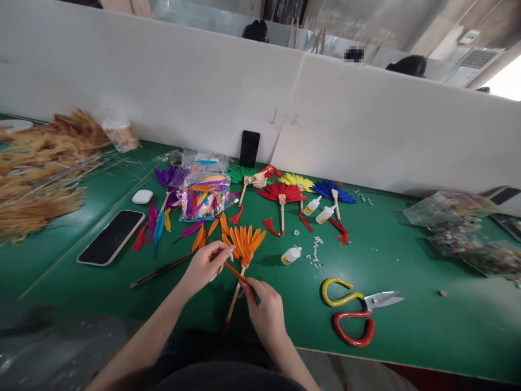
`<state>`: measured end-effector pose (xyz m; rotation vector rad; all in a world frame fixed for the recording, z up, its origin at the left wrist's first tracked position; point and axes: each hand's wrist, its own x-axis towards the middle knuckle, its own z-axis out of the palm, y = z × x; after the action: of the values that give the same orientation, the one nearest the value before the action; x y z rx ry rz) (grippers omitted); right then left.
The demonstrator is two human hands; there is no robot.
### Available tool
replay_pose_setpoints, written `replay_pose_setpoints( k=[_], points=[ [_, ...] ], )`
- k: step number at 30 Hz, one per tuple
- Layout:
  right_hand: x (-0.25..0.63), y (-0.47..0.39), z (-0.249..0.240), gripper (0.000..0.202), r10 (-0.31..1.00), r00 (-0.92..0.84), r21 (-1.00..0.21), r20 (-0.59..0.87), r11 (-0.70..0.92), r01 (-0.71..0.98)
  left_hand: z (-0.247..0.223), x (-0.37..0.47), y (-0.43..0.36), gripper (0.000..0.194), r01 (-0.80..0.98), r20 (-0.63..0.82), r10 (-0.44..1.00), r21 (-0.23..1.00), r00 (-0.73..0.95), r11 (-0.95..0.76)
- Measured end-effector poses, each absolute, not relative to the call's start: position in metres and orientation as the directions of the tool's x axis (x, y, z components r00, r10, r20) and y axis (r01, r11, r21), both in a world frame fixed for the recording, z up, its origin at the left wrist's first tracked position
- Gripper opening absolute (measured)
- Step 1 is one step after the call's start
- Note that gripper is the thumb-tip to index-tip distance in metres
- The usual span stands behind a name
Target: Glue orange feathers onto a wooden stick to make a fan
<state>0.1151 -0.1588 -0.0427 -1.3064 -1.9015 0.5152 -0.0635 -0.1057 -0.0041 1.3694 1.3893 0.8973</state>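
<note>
Head cam, looking down at the bench: the thing being worked on is a thin orange strip, looks like a feather (pixel 235 272), and it's sitting right between the two hands, slanting down from one to the other. Left hand (pixel 208 264) has thumb and fingers closed up near its upper end, right hand (pixel 265 308) is pinching the lower end, so both are pretty much closed on it with no real gap between the fingertips. Right by it is an orange fan (pixel 245 245), feather head up just past the fingertips, with its pale handle (pixel 233 306) running down between the hands toward the table edge. Some loose orange feathers (pixel 199 238) lie just beyond the left hand, and a slim dark tool (pixel 163 270) is on the table beside that wrist. On the other side, past the right hand, there's a small white bottle (pixel 291 255), a scatter of tiny white beads (pixel 315 251), and scissors (pixel 369 305) with one yellow and one red handle, blades apart. Further out you get a row of finished-looking fans: red (pixel 282 200), yellow, blue and green, plus a purple one over by a clear bag of colored feathers (pixel 207 196). A pale-edged phone (pixel 110 239) lies off to the left, all on a green table (pixel 415 336).
</note>
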Motion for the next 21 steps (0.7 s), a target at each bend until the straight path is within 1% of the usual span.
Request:
replay_pose_setpoints(
  k=[2,4,5,7,9,12,15,21],
  points=[
    [0.117,-0.163,-0.046,0.023,0.921,-0.179,-0.732,0.345,0.383,0.563,-0.011,-0.072,-0.097,0.034,0.382,-0.069,0.998,0.922,0.009,0.060],
    [0.117,-0.166,-0.048,0.018,0.897,-0.238,-0.767,0.372,0.441,0.466,-0.021,-0.080,-0.085,0.032,0.523,0.015,0.997,0.852,-0.082,0.030],
    [0.117,-0.167,-0.049,0.016,0.875,-0.285,-0.776,0.392,0.481,0.407,-0.026,-0.082,-0.080,0.031,0.591,0.036,0.996,0.807,-0.086,0.022],
    [0.115,-0.167,-0.052,0.015,0.830,-0.374,-0.785,0.413,0.533,0.316,-0.037,-0.084,-0.070,0.032,0.674,0.028,0.999,0.739,-0.042,0.007],
    [0.112,-0.165,-0.054,0.016,0.812,-0.421,-0.788,0.404,0.543,0.290,-0.046,-0.082,-0.063,0.034,0.697,0.006,1.000,0.717,-0.006,0.000],
    [0.110,-0.162,-0.060,0.016,0.819,-0.447,-0.797,0.360,0.519,0.310,-0.054,-0.077,-0.058,0.033,0.694,-0.009,1.000,0.720,0.001,0.006],
    [0.110,-0.160,-0.063,0.015,0.828,-0.449,-0.802,0.337,0.502,0.323,-0.057,-0.078,-0.057,0.031,0.691,-0.017,1.000,0.723,-0.004,0.016],
    [0.109,-0.161,-0.063,0.016,0.840,-0.427,-0.815,0.335,0.486,0.315,-0.057,-0.083,-0.060,0.033,0.694,-0.027,1.000,0.720,-0.015,0.030]
  ],
)
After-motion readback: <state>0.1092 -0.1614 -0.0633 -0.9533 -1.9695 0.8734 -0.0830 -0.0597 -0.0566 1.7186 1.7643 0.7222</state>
